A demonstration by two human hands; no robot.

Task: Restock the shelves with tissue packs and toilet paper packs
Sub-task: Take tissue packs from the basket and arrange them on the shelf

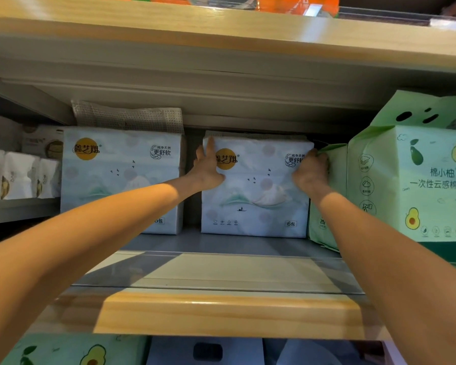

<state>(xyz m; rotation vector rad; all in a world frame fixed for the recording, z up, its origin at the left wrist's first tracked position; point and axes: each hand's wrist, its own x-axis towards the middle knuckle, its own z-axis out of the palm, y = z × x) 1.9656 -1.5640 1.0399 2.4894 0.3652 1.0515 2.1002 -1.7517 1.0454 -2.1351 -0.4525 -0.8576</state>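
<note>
A white and pale-blue tissue pack with a yellow round logo stands deep on the grey shelf. My left hand presses flat on its upper left corner, fingers straight up. At the pack's upper right edge my right hand has its fingers curled round that edge, wedged between the pack and a green pack. A second, identical tissue pack stands to the left, with a narrow gap between the two.
Large green avocado-print packs fill the shelf's right side. Small white packs sit on a lower ledge at far left. A wooden shelf lip runs in front; the shelf above hangs low overhead. More packs lie below.
</note>
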